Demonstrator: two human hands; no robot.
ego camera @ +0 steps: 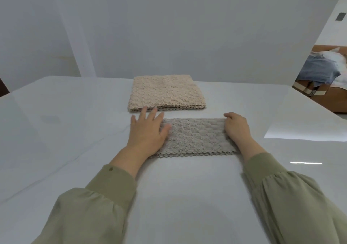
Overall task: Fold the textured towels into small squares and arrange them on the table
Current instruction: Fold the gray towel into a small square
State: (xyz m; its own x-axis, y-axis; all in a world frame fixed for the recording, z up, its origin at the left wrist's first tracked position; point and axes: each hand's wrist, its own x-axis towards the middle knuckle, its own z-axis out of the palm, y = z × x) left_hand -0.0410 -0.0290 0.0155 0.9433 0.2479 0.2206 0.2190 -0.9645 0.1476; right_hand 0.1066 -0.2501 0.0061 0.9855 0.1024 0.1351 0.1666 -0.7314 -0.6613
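A grey textured towel (195, 137) lies folded into a wide strip on the white table (75, 131), its scalloped edge toward me. My left hand (148, 131) rests flat on the towel's left end with the fingers spread. My right hand (237, 129) grips the towel's right end, fingers curled over its edge. Just behind, a beige textured towel (166, 93) lies folded into a thick square, touched by neither hand.
A white wall stands close behind the table's far edge. At the far right, beyond the table, is an orange-brown sofa (336, 101) with a heap of blue and white clothes (319, 69).
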